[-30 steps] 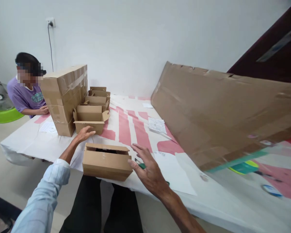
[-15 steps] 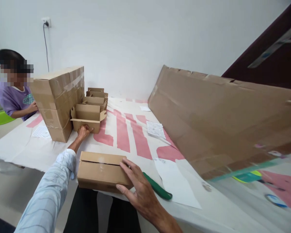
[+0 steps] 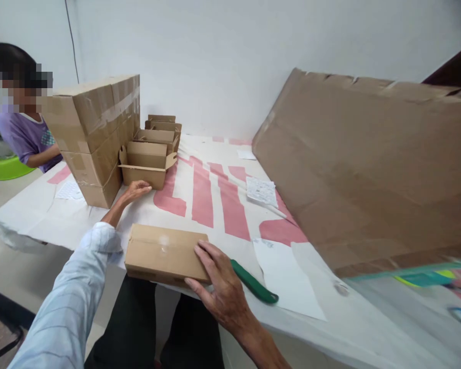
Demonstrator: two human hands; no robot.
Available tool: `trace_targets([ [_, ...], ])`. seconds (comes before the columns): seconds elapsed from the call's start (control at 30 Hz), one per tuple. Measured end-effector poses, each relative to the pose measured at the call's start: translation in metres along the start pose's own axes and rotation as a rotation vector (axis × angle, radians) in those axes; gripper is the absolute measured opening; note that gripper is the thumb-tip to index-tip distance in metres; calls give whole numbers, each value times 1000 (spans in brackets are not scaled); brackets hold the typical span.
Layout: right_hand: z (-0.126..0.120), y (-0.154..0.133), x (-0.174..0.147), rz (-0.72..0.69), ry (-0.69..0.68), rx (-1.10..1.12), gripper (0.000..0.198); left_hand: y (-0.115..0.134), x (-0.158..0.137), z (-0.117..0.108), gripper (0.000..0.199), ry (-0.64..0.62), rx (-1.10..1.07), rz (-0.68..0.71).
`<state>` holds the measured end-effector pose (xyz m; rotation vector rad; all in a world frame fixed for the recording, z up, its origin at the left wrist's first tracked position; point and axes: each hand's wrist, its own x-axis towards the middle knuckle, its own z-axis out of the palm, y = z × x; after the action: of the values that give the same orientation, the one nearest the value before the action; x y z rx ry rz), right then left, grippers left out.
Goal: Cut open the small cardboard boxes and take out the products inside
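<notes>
At the near edge of the table [image 3: 200, 264], one small box [image 3: 165, 256] is seen with its lid folded down, and that folding may be judged all but done. A pale patch is shown on the lid (whether a seal or just glare cannot be told). Across its right end the right hand [image 3: 223, 289] is laid, fingers resting on top, thumb spread wide of them at the near edge, the box spanned rather than tightly gripped.

Over to the left, the left hand [image 3: 136, 190] is held low by the front of an open box [image 3: 144, 177]; its fingers are stretched out and kept close together, but whether the cardboard is pinched cannot be told, as the thumb is hidden. That box is plainly unfinished: its lid is raised, its side flaps are splayed, and its floor is hidden by the front wall.

Behind it more open boxes [image 3: 155, 136] are lined up, none closed, so plenty appears to be left. Beside that row a stack of boxes [image 3: 100, 138] is piled, shut, with clear tape visible on the sides. Just beyond the right hand a green handle [image 3: 253, 284] is left untouched, partly on a white sheet [image 3: 292, 287]. A person in purple [image 3: 23, 136] is seated past the stack.
</notes>
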<state>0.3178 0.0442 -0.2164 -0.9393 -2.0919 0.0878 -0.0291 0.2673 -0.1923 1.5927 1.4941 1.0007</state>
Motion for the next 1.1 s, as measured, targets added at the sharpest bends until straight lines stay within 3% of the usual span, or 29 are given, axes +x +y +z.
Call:
trace_targets([
  [0.17, 3, 4, 0, -11, 28, 34, 64, -19, -130, -23, 87, -240, -296, -10],
  [0.27, 5, 6, 0, -14, 29, 50, 64, -28, -195, -18, 125, -415, -536, 40],
  [0.33, 5, 6, 0, -17, 26, 56, 64, -25, -218, -9, 137, -467, -498, 45],
  [0.5, 0, 7, -1, -32, 21, 55, 62, -1, -232, 6, 132, -411, -293, 62],
  [0.7, -20, 19, -7, 33, -48, 84, 60, 9, -241, 15, 128, -300, -195, 91],
  [1.1, -51, 53, -13, 261, -184, 181, 63, 68, -231, 38, 117, -126, -25, 383],
])
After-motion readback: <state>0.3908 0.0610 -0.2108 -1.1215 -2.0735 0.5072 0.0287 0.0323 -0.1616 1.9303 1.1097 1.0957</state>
